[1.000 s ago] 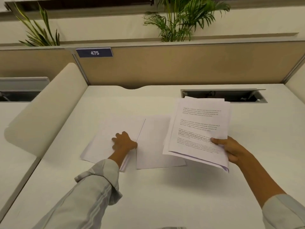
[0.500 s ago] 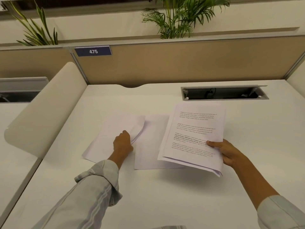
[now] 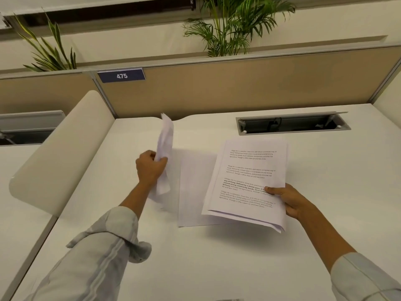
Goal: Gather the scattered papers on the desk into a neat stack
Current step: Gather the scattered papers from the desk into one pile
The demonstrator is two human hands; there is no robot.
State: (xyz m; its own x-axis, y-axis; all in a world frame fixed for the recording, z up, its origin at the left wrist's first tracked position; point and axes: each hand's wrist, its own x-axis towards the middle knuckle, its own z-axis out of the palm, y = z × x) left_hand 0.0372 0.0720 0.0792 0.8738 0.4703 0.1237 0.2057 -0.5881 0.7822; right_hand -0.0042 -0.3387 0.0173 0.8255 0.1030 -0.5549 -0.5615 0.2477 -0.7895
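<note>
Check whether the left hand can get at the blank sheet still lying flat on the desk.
Probably not yet: the left hand is already closed on lifted papers. The flat sheet lies just beside it, its right part under the stack in the right hand.

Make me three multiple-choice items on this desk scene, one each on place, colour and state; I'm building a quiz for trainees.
1. Where is the blank sheet lying?
A. On the desk, between the hands
B. In the cable tray
C. On the partition

2. What colour is the 475 sign?
A. Red
B. Dark blue
C. Green

3. How are the papers in the left hand?
A. Flat on the desk
B. Lifted, standing edge-up
C. Torn apart

Answers: 1 A, it rests flat beside the printed stack; 2 B, white digits on dark blue; 3 B, they curl upward from the grip.
</note>
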